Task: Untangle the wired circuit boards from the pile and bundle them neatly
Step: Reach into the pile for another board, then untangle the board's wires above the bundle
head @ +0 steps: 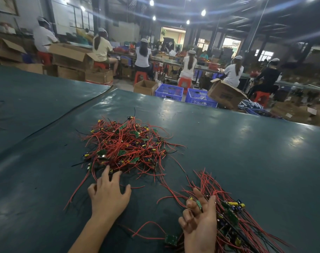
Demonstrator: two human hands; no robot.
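My left hand (108, 195) lies spread and relaxed on the dark green table (246, 143), its fingertips touching the near edge of the pile (126, 147) of red-wired circuit boards. My right hand (199, 222), palm up, curls its fingers round the bundle (230, 218), whose wires fan away to the right. To do this well, I judge I should pinch one board at the pile's edge and draw it out slowly along its wire, never yanking. A loose board (171, 240) lies just beside my right wrist.
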